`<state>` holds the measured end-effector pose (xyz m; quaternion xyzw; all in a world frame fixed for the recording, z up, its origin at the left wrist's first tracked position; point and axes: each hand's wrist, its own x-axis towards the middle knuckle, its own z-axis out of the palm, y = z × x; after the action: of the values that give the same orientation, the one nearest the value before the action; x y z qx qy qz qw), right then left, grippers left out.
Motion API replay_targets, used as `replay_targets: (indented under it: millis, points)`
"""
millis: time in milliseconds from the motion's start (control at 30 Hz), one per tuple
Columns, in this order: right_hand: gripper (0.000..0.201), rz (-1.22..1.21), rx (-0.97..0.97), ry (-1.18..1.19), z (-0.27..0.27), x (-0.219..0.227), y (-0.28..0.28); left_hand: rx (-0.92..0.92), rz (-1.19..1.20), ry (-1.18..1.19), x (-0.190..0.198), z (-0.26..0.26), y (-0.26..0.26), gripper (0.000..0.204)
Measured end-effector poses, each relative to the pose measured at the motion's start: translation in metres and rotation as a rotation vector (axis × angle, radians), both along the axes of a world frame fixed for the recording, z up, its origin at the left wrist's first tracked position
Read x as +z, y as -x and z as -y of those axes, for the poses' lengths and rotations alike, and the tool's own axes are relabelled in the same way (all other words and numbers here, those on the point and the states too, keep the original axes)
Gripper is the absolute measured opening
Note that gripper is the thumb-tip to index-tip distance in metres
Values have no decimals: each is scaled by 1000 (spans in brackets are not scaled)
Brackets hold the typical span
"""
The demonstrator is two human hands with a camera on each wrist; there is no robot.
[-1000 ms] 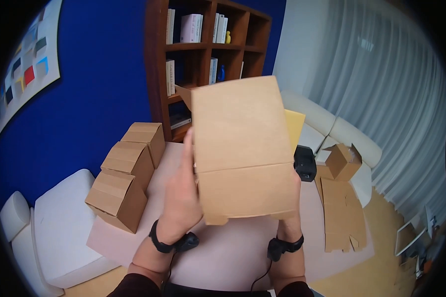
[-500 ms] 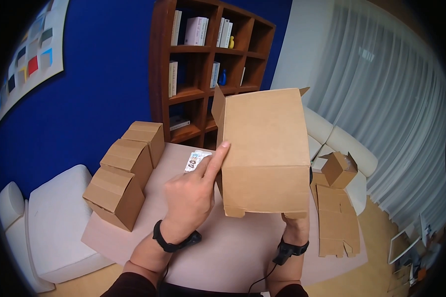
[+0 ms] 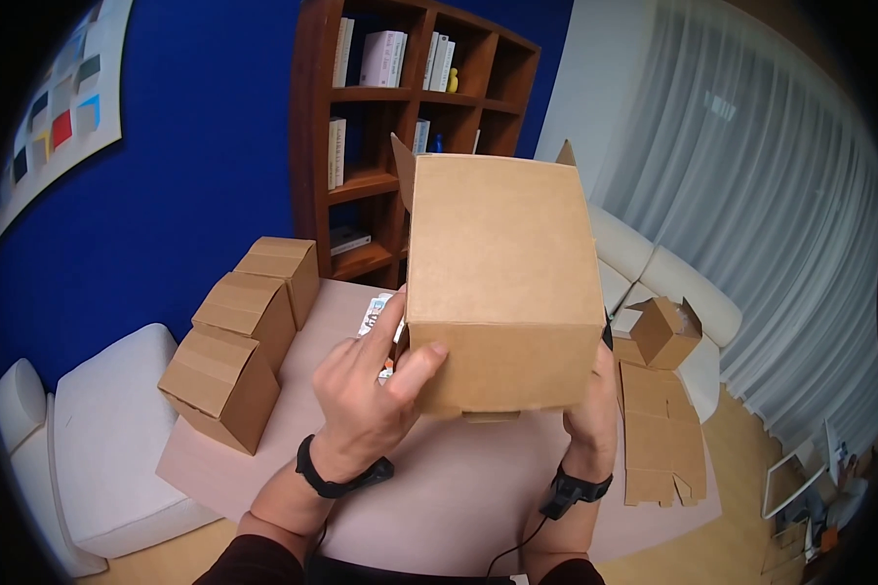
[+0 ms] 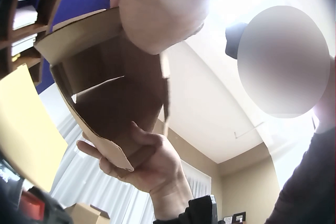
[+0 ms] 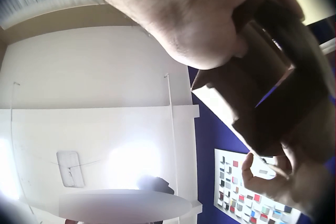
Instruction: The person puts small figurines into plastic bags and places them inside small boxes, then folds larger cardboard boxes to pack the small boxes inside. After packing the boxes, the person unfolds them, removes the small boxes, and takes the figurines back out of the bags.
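Observation:
Both hands hold a cardboard box point(image 3: 502, 244) up over the table, its hollow inside showing in the left wrist view. Two flaps stick up at its far corners. My left hand point(image 3: 366, 390) is at the near left corner, its thumb on the near face and a finger along the left side. On the right wall, my right hand point(image 3: 590, 400) grips the edge; the left wrist view shows that thumb inside the box. A white printed packet point(image 3: 376, 314) lies on the table just behind my left hand, partly hidden by it.
Three closed cardboard boxes point(image 3: 219, 380) line the table's point(image 3: 439, 497) left side. On the right lie flat cardboard sheets point(image 3: 661, 429), with an open box point(image 3: 668, 331) beyond. A yellow sheet point(image 4: 31, 124) stands near the held box. A wooden bookcase point(image 3: 312, 146) is behind.
The held box moved right, then back left, and tipped so its near face shows more. My left hand left its side, came over its edge, and now has its thumb on the near face.

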<state>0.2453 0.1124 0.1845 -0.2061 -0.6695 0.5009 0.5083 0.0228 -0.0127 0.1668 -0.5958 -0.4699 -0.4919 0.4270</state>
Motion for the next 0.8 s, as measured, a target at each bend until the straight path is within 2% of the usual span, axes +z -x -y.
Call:
replay_targets:
  millis: [33,100,167,300,433,533,600,633,700,733,767,800]
  points:
    - [59,-1,-1,1,-1,0,-2,56,-13,12,2,2,-3,39]
    - [65,71,31,180,-2,-1,-8,110,-27,25,5,5,-6,35]
    - [70,42,64,125,-1,-1,-6,181,-25,85,7,7,-7,30]
    - [84,53,156,58,3,6,-4,187,17,94,3,3,-5,30]
    - [89,67,197,83,5,6,-5,162,82,118,4,6,-5,38]
    - [91,97,251,13,4,2,-6,112,149,173,2,8,-4,46]
    - [92,-5,366,-67,-4,-10,-2,65,190,217,2,10,-6,49]
    - [92,-5,366,-67,-6,-12,0,-7,255,247,5,13,-10,51]
    - [90,-259,603,-96,-10,-14,6,-79,319,276,8,16,-12,53]
    - [90,-259,604,-97,-7,-12,8,-153,330,282,10,17,-12,56]
    - [91,-256,448,-58,-2,-8,9,-226,341,289,11,18,-12,58]
    - [92,-251,292,-18,1,-6,10,-224,343,289,13,18,-12,58]
